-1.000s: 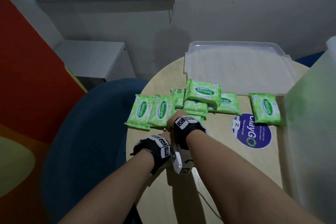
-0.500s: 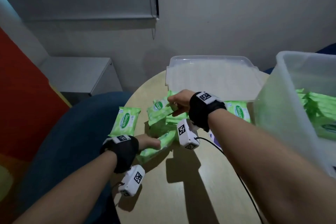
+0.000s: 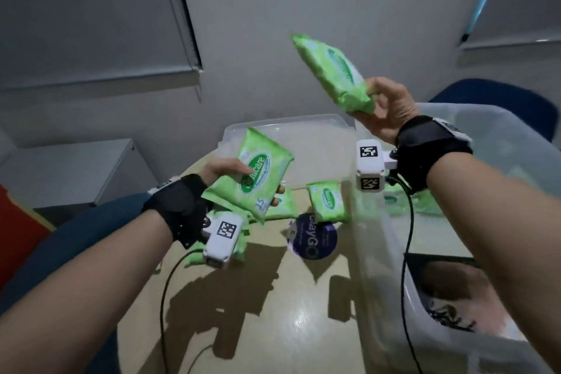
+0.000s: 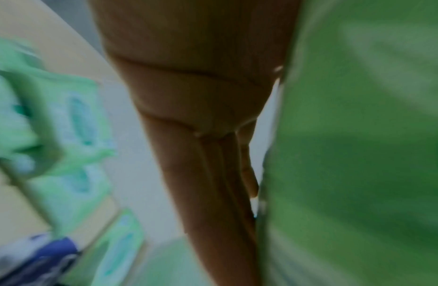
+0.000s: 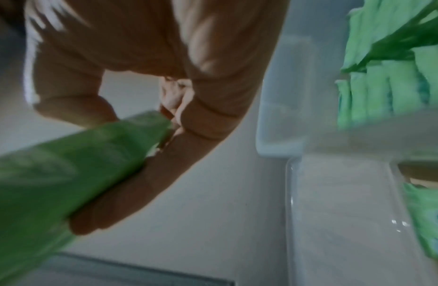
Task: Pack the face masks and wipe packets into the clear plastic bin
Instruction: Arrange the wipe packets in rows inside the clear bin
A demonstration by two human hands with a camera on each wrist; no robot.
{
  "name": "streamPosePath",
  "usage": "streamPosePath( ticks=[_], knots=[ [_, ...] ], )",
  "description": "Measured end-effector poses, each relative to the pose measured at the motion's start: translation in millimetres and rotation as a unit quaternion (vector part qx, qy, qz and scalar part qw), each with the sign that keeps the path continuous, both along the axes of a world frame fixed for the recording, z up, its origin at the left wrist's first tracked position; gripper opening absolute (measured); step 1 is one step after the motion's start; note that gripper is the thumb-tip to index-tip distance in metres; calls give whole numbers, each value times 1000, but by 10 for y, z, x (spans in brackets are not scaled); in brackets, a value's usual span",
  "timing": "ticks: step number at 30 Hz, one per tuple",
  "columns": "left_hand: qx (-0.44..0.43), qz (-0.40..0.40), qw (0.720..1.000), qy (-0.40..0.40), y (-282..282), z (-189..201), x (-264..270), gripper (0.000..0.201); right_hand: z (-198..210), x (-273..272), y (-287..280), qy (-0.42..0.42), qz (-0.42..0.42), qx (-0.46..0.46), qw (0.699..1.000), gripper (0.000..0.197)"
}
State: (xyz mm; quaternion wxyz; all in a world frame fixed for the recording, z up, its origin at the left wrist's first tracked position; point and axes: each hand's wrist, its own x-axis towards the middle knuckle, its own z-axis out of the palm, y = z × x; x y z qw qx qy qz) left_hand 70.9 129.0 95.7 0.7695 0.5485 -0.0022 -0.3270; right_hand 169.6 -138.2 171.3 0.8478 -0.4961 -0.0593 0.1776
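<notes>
Hands (image 3: 385,118) gripping wipe packets (image 3: 332,73), round wooden table (image 3: 273,313)

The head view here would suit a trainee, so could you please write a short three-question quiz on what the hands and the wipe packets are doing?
1. True or false: the left hand holds a green wipe packet above the table.
2. Multiple choice: the packet in the right hand is (A) lying flat on the table, (B) raised in the air, gripped by its lower end, (C) already inside the clear bin.
3. Fill in: the round sticker on the table is mostly ____ in colour.

Key: 1 true. 2 B; the raised packet tilts up and away from the hand. 3 purple.
</notes>
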Motion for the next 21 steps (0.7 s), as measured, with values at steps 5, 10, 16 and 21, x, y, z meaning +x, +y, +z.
streamPosePath(
  ticks=[5, 10, 16, 21],
  knots=[
    [158, 168, 965, -125, -866, 780, 424, 31, 217, 166, -884, 30, -83, 74, 993, 27],
    [207, 108, 964, -128, -1980, 1107, 927, 12, 34, 362, -1658, 67, -137, -103, 983, 16],
    [567, 1, 792, -226, -2982, 782, 1336, 12, -393, 515, -2295, 23, -137, -501, 854, 14],
    [743, -101, 596, -289, -3365, 186, 1189, 37, -685, 614, -2339, -52, 7, -748, 662, 25]
  ],
)
